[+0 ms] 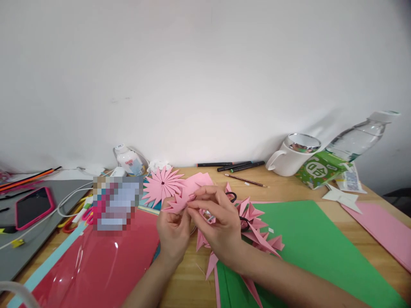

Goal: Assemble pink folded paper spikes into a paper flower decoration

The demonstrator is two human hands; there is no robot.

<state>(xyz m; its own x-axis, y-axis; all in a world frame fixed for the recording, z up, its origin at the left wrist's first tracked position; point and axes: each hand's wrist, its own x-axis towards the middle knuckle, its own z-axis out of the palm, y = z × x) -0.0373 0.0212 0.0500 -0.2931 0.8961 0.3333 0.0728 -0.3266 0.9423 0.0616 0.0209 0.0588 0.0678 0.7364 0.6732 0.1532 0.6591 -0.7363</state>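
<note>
Both hands meet over the middle of the wooden desk. My left hand (173, 231) and my right hand (215, 222) together pinch a small folded pink paper piece (175, 204) with pointed tips. Just behind it lies a finished pink paper rosette (162, 184) with a dark centre. Under and to the right of my right hand lies a pile of folded pink paper points (257, 226), with black scissor handles (231, 196) partly hidden among them.
A green paper sheet (308, 244) lies right, a glossy red sheet (96, 265) left, pink paper (385, 226) far right. At the back stand a white mug (292, 156), a water bottle (356, 139), a glue bottle (128, 160), markers (239, 165) and a pencil (245, 180). A pink-cased phone (32, 207) rests on a laptop.
</note>
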